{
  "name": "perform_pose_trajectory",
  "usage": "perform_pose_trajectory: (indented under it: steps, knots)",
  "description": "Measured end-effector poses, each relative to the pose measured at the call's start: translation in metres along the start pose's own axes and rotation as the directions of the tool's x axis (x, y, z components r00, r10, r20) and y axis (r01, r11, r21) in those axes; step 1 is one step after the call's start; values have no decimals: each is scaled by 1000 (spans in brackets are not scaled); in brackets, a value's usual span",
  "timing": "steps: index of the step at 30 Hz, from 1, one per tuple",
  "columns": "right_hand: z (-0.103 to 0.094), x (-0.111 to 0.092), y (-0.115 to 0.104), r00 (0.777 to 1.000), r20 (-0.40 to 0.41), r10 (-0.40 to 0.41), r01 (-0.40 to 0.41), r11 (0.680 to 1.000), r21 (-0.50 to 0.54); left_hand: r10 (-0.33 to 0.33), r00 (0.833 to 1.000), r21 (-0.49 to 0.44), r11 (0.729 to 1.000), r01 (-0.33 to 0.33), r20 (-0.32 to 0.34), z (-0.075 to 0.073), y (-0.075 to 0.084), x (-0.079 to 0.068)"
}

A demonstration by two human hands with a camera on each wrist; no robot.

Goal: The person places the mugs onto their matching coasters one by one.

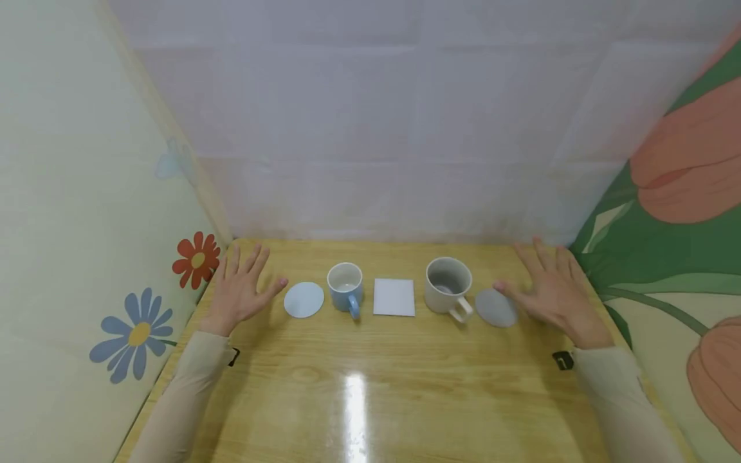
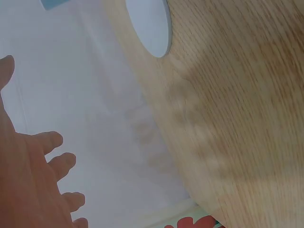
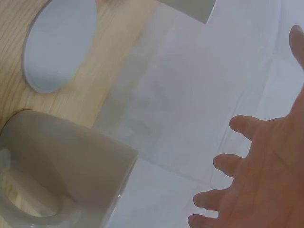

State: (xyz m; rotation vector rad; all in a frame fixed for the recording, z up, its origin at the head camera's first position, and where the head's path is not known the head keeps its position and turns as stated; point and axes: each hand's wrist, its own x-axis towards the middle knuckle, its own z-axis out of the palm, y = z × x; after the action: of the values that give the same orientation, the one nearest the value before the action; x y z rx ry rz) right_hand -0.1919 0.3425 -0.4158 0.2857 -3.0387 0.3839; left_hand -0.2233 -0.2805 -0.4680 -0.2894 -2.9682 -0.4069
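Observation:
My left hand [image 1: 237,292], fingers spread and holding nothing, is above the table's left side, just left of a pale blue round coaster [image 1: 303,299]. Beside that coaster stands a small mug [image 1: 345,286], blue below and white above, its handle toward me. A white square coaster [image 1: 394,297] lies in the middle. Right of it is a larger off-white mug [image 1: 448,286] with its handle angled front right. My right hand [image 1: 552,289] is also spread and holds nothing; its thumb overlaps the grey round coaster [image 1: 496,307] in the head view.
The wooden table [image 1: 289,399] carries the mugs and coasters in one row near its back edge. A white sheet [image 1: 393,128] hangs behind it. Flower-patterned panels stand at the left [image 1: 69,225] and right [image 1: 683,270] edges.

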Motion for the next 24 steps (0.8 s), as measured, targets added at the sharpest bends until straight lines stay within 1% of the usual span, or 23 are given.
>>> perform_pose_trajectory:
  steps: [4, 9, 12, 19, 24]
  knots:
    - [0, -2, -6, 1000, -7, 3, -3, 1000, 10, 7, 1000, -10, 1000, -7, -8, 2, 1, -2]
    - [-3, -3, -16, 1000, -15, -5, 5, 1000, 31, 34, 998, -35, 999, -36, -47, 3, 5, -4]
    - [-5, -2, -21, 999, -35, -23, 24, 999, 30, 48, 997, -42, 998, -51, -64, 2, 8, -4]
    - [-6, 0, -31, 991, -104, -83, 88, 995, 38, 61, 996, -37, 997, -64, -70, -2, 16, -3]
    - [5, -1, -35, 971, -181, -158, 168, 985, 42, 67, 997, -69, 995, -70, -50, -1, 21, -10]
